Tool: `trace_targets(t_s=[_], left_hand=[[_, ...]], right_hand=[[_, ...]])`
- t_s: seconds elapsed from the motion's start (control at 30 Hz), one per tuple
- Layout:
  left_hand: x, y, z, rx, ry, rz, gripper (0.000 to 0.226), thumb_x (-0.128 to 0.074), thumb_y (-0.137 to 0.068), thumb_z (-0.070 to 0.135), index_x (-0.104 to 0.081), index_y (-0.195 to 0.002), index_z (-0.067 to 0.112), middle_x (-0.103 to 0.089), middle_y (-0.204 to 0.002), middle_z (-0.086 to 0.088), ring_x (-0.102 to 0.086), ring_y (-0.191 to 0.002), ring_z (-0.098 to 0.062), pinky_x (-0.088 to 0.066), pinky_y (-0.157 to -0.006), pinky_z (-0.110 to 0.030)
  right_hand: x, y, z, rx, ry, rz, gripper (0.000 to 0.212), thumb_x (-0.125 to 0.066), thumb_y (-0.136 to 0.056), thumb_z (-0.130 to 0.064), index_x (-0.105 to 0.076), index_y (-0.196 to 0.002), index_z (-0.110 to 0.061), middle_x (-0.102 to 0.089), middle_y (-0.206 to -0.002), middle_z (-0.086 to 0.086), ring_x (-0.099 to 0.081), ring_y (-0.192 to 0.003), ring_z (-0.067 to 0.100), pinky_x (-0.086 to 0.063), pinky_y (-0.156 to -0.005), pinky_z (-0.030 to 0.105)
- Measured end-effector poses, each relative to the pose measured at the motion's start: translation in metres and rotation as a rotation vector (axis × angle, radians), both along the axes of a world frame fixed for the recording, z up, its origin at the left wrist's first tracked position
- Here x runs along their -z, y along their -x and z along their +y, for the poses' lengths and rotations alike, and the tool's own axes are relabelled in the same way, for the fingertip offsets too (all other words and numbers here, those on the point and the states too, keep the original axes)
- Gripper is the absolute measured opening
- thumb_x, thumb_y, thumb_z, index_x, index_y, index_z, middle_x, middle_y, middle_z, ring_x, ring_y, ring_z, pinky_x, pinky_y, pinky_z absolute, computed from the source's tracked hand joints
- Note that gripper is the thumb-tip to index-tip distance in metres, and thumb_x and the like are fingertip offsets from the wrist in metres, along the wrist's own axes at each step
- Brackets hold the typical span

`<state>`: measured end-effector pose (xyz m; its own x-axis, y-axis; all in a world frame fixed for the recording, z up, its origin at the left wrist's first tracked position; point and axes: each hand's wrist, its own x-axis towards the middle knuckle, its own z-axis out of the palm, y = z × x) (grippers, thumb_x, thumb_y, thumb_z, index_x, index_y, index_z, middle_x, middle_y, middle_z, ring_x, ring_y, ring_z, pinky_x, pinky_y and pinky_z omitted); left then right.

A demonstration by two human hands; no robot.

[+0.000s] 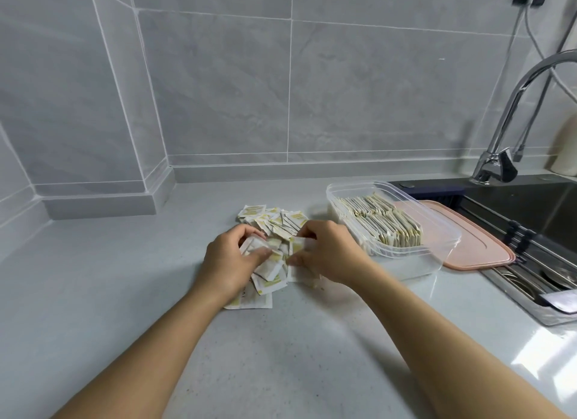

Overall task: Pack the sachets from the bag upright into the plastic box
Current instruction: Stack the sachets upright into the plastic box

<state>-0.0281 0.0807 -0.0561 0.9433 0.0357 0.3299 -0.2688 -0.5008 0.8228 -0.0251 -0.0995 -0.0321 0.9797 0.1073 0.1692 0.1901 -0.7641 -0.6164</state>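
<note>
Sachets (274,223) beside the plastic box (437,257) are gathered, pinched by left hand (229,262) and right hand (327,253); upright slotting seems required next.

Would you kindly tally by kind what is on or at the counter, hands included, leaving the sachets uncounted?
Plastic box: 1
Pink lid: 1
Tap: 1
Sink: 1
Hands, both pinching sachets: 2, left hand, right hand
Total: 6
</note>
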Motion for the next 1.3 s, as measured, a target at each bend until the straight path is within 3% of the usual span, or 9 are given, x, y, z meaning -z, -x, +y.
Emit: trace_targets(t_s=[0.1, 0.3, 0.43, 0.57, 0.67, 0.77, 0.93, 1.13, 1.3], left_hand=[[-0.002, 0.000, 0.001, -0.003, 0.183, -0.050, 0.015, -0.074, -0.079, 0.010, -0.067, -0.086, 0.020, -0.070, -0.087, 0.007, -0.066, -0.083, -0.010, -0.052, -0.075, -0.027], [-0.012, 0.005, 0.001, -0.037, 0.451, -0.118, 0.017, -0.072, -0.080, 0.004, -0.065, -0.083, 0.019, -0.069, -0.082, 0.000, -0.067, -0.075, -0.011, -0.055, -0.068, -0.025], [-0.014, 0.005, 0.003, -0.041, 0.500, -0.125, 0.020, -0.071, -0.080, 0.001, -0.064, -0.082, 0.020, -0.068, -0.083, 0.001, -0.067, -0.073, -0.009, -0.054, -0.068, -0.026], [-0.013, 0.006, 0.002, 0.021, 0.517, -0.045, 0.016, -0.074, -0.078, 0.004, -0.067, -0.083, 0.018, -0.071, -0.083, -0.001, -0.069, -0.076, -0.014, -0.056, -0.070, -0.030], [-0.013, 0.009, -0.002, 0.123, 0.501, -0.017, 0.017, -0.075, -0.076, 0.004, -0.069, -0.086, 0.016, -0.073, -0.079, 0.002, -0.069, -0.078, -0.013, -0.058, -0.072, -0.027], [-0.014, 0.012, -0.006, 0.200, 0.516, 0.009, 0.019, -0.074, -0.074, 0.005, -0.070, -0.089, 0.015, -0.075, -0.080, 0.002, -0.070, -0.077, -0.012, -0.057, -0.070, -0.023], [-0.015, 0.014, -0.008, 0.231, 0.555, 0.028, 0.021, -0.073, -0.070, 0.016, -0.070, -0.090, 0.014, -0.076, -0.083, -0.003, -0.071, -0.078, -0.014, -0.059, -0.072, -0.027], [-0.010, 0.010, -0.008, 0.162, 0.520, -0.003, 0.006, -0.065, -0.087, 0.012, -0.070, -0.090, 0.014, -0.075, -0.079, -0.005, -0.072, -0.072, -0.018, -0.058, -0.064, -0.026], [-0.010, 0.006, -0.003, 0.112, 0.599, -0.027, 0.009, -0.057, -0.093, 0.012, -0.066, -0.092, 0.009, -0.073, -0.082, -0.007, -0.071, -0.074, -0.021, -0.058, -0.065, -0.030]], right_hand=[[0.002, -0.001, -0.001, 0.046, -0.133, -0.076, 0.024, -0.079, -0.075, -0.029, -0.056, -0.072, -0.023, -0.053, -0.064, -0.009, -0.049, -0.061, 0.011, -0.034, -0.051, 0.023], [0.002, -0.001, 0.001, 0.067, -0.581, -0.140, 0.015, -0.075, -0.081, -0.018, -0.061, -0.075, -0.016, -0.058, -0.062, -0.005, -0.052, -0.055, 0.012, -0.043, -0.055, 0.027], [0.001, -0.002, 0.001, 0.114, -0.807, -0.218, 0.017, -0.074, -0.081, -0.014, -0.060, -0.072, -0.018, -0.060, -0.066, -0.005, -0.055, -0.063, 0.012, -0.047, -0.064, 0.033], [-0.002, 0.001, -0.001, 0.038, -1.082, -0.160, 0.012, -0.072, -0.083, -0.010, -0.062, -0.079, -0.016, -0.065, -0.076, 0.005, -0.061, -0.075, 0.025, -0.053, -0.080, 0.052], [0.000, 0.002, 0.003, -0.008, -1.161, -0.101, 0.012, -0.071, -0.083, -0.008, -0.061, -0.081, -0.014, -0.064, -0.078, 0.009, -0.060, -0.078, 0.029, -0.051, -0.081, 0.054], [0.003, 0.003, 0.008, -0.026, -1.107, -0.107, 0.014, -0.071, -0.083, -0.004, -0.059, -0.080, -0.012, -0.062, -0.073, 0.005, -0.059, -0.073, 0.025, -0.050, -0.073, 0.044], [0.005, 0.006, 0.013, -0.023, -0.792, -0.218, 0.017, -0.074, -0.080, -0.006, -0.059, -0.076, -0.014, -0.058, -0.064, -0.010, -0.053, -0.056, -0.002, -0.044, -0.057, 0.015], [0.006, 0.008, 0.009, 0.001, -0.479, -0.238, 0.018, -0.070, -0.085, -0.023, -0.055, -0.078, -0.018, -0.051, -0.058, -0.011, -0.044, -0.049, -0.002, -0.035, -0.049, 0.010], [0.005, 0.003, 0.003, 0.006, -0.413, -0.219, 0.012, -0.070, -0.082, -0.015, -0.063, -0.090, -0.019, -0.059, -0.068, -0.012, -0.049, -0.055, -0.006, -0.037, -0.053, 0.007]])
